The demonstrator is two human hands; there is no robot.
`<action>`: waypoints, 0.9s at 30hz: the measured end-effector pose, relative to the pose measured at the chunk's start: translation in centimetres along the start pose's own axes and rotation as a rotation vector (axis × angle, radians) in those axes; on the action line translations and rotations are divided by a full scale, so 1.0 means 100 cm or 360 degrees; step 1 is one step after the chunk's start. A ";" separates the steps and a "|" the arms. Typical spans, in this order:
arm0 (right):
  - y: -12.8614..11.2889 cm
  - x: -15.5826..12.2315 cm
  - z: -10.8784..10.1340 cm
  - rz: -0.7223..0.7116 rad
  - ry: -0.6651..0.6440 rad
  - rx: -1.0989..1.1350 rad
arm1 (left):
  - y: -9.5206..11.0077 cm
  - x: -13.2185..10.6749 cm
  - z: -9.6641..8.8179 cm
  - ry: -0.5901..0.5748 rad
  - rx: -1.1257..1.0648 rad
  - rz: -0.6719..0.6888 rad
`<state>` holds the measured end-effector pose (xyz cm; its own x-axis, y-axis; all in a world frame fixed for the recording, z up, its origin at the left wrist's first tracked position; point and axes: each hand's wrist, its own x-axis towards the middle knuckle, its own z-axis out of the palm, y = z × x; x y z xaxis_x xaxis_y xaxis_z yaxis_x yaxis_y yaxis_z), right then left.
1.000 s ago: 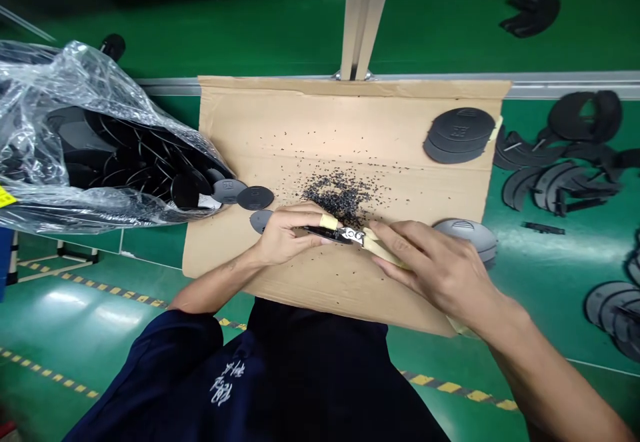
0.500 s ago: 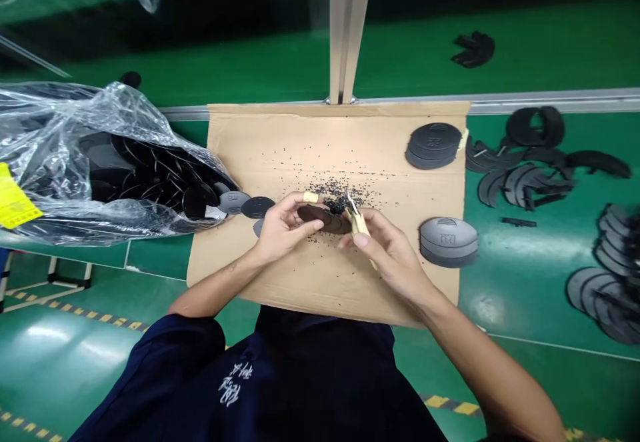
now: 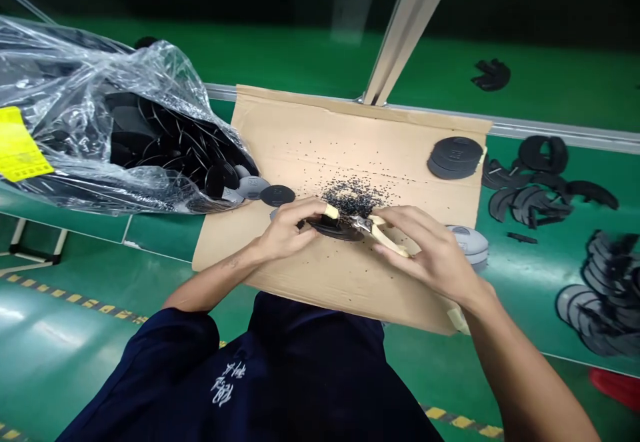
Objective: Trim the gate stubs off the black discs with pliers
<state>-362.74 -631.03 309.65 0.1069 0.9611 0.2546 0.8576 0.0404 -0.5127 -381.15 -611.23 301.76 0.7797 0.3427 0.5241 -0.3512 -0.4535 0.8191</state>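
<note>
My left hand pinches a dark oval plastic disc over the cardboard sheet; its forefinger wears a tan tape wrap. My right hand grips a small cutting tool with a tan handle, its metal tip touching the disc's right edge. Just behind the hands lies a pile of black shavings.
A clear plastic bag full of black discs lies at the left, two loose discs spilling from its mouth. Disc stacks sit at the cardboard's far right and near right. Black trimmed scraps litter the green table at the right.
The camera view swung and tilted. The disc went from edge-on to tilted and back to nearly flat in my left hand, while the tool stayed at its right edge.
</note>
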 end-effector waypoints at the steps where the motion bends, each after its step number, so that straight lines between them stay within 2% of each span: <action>1: 0.001 0.002 0.000 -0.0048 -0.0040 -0.0019 | 0.000 -0.001 0.000 0.0008 -0.0022 0.0020; 6: 0.003 0.007 0.002 -0.0194 -0.0058 -0.0092 | -0.001 0.000 -0.001 0.0083 -0.0070 0.0038; 11: 0.008 0.007 0.001 -0.0267 -0.0040 -0.0236 | -0.003 0.001 0.002 0.0078 -0.0087 0.0069; 22: 0.005 0.007 -0.001 -0.0356 -0.0047 -0.0543 | -0.005 -0.001 0.007 0.0178 -0.0065 0.0072; 27: 0.003 0.006 0.000 -0.0322 -0.0033 -0.0556 | -0.005 -0.003 0.009 0.0219 -0.0136 0.0078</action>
<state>-362.44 -630.47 309.66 -0.0886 0.9487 0.3035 0.9800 0.1375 -0.1436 -380.79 -611.84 300.99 0.6842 0.4340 0.5861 -0.4344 -0.4030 0.8055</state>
